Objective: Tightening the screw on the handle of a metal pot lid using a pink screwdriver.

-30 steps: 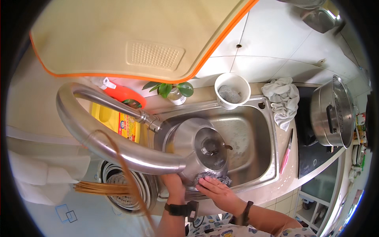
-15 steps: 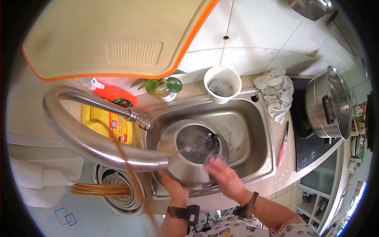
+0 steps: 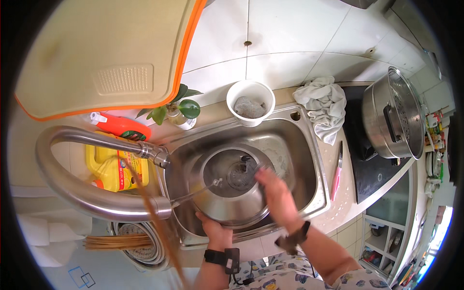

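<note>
A round steel pot lid (image 3: pixel 232 209) with a glass middle and a dark knob lies tilted in the sink (image 3: pixel 307 181). A thin stream of water from the curved steel faucet (image 3: pixel 104 193) falls onto its glass. My left hand (image 3: pixel 216 232) grips the lid's near left rim, some fingers hidden beneath it. Over the lid's right edge is my right hand (image 3: pixel 279 197), blurred by motion. Whether anything is in its fingers cannot be made out.
Behind the sink stand a white tub (image 3: pixel 251 92) with a grey scrubber, and a plant (image 3: pixel 181 108). To the right lie a cloth (image 3: pixel 321 106), a pink-handled knife (image 3: pixel 337 174) and a steel steamer pot (image 3: pixel 386 116). Yellow jug (image 3: pixel 123 166) and red bottle (image 3: pixel 121 126) stand left.
The view has shifted, so most things appear farther left. My right hand has moved away along the lid's right side toward the far edge. My left hand keeps hold of the near rim.
</note>
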Demonstrator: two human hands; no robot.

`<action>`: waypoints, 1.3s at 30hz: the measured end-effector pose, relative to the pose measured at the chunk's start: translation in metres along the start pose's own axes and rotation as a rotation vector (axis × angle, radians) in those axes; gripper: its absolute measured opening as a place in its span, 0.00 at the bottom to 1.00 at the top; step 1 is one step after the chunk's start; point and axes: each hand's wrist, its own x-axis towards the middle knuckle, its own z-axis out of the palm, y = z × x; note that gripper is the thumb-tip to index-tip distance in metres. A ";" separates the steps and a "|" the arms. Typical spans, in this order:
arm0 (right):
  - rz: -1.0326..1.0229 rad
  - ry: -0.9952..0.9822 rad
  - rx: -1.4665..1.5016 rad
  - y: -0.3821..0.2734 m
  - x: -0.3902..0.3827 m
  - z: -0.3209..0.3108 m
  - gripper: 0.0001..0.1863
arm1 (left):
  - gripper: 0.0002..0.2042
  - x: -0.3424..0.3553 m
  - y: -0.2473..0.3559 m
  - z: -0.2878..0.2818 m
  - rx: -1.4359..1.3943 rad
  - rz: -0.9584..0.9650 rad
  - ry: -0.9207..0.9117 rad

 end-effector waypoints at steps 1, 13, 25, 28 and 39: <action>0.103 -0.007 0.047 0.013 0.011 -0.005 0.21 | 0.31 0.000 -0.003 0.004 0.001 -0.004 -0.003; -0.243 -0.409 0.128 -0.064 -0.025 0.026 0.27 | 0.27 0.073 -0.032 -0.095 -0.114 -0.177 -0.752; 0.357 -0.067 0.210 0.065 0.072 0.021 0.17 | 0.30 0.001 -0.007 0.021 0.075 -0.003 0.007; 0.114 0.070 0.153 0.045 0.021 0.041 0.18 | 0.29 -0.004 0.016 0.020 0.063 0.026 -0.005; 0.168 -0.034 0.334 -0.035 0.035 -0.036 0.23 | 0.29 -0.001 0.042 0.014 0.580 0.493 -0.054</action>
